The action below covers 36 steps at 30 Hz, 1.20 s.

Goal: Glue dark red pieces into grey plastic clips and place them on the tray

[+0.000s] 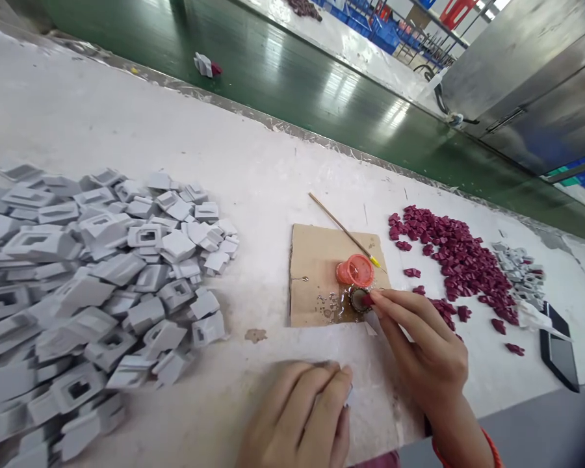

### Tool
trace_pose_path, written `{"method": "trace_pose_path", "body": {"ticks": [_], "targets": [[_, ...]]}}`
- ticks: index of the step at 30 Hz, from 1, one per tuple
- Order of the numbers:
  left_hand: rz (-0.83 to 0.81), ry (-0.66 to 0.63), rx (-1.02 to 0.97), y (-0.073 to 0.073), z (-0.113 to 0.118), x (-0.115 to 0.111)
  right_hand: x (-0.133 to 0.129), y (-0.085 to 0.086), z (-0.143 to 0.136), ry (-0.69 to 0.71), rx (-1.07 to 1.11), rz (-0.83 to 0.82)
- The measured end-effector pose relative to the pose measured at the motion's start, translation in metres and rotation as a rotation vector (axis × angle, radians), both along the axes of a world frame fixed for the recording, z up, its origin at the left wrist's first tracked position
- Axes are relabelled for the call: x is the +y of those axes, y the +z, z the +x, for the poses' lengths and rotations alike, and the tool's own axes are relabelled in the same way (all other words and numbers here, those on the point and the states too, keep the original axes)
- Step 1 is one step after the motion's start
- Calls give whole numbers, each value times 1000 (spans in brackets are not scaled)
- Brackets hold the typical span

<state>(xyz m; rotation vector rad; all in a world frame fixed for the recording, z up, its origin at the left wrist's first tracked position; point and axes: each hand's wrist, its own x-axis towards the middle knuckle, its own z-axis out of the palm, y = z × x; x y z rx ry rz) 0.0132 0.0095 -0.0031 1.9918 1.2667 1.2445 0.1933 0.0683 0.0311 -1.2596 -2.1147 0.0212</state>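
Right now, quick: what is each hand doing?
Left hand: curled shut on a small white piece, mostly hidden.
Right hand: pinching a small dark red piece over the bottle cap.

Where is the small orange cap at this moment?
In the head view, the small orange cap lies on the cardboard piece, right of centre, just above the right hand and beside the tip of the thin stick.
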Motion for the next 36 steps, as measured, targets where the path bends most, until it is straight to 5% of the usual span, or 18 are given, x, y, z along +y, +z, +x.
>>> {"method": "trace_pose_path", "body": {"ticks": [12,21,29,36], "targets": [[-65,33,-26,4,3,0,-5,2,2,-19,29,12],[-83,-20,-34,-1,-4,2,-54,7,-27,-35,433,-247],[-103,5,-45,2,-3,2,-64,-9,-30,-7,431,-261],[-86,-35,-22,0,-6,2,-59,1,-32,65,307,-161]]}}
